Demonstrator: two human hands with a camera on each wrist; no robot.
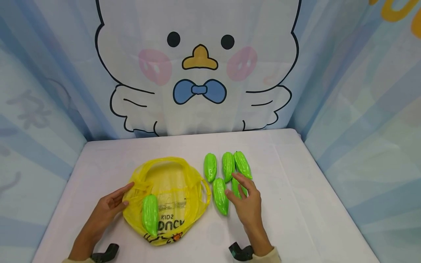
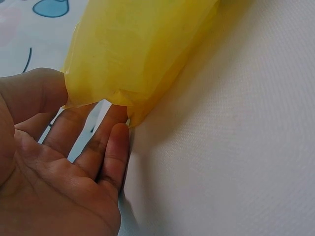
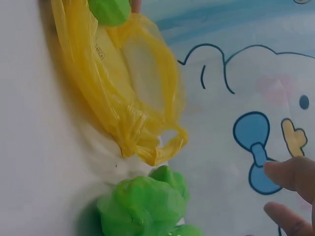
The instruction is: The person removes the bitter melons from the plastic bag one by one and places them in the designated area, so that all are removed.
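Observation:
A yellow plastic bag [image 1: 171, 204] lies on the table with its mouth spread apart and printing on its side. One glossy green toy bitter melon [image 1: 150, 215] lies at the bag's lower left. My left hand [image 1: 110, 204] holds the bag's left edge, the thumb [image 2: 42, 93] in front and the other fingers behind. Several more bitter melons [image 1: 220, 196] lie in two rows right of the bag. Over the nearer row hovers my right hand [image 1: 247, 202], thumb and fingers spread apart, partly hiding one bitter melon [image 1: 236, 188]. Whether it touches that one I cannot tell.
A white cloth covers the table [image 1: 296, 204]. Behind it hangs a curtain [image 1: 200, 120] printed with a cartoon bird, and more curtain closes in both sides. The bag's handle loop [image 1: 206, 191] reaches close to the bitter melons.

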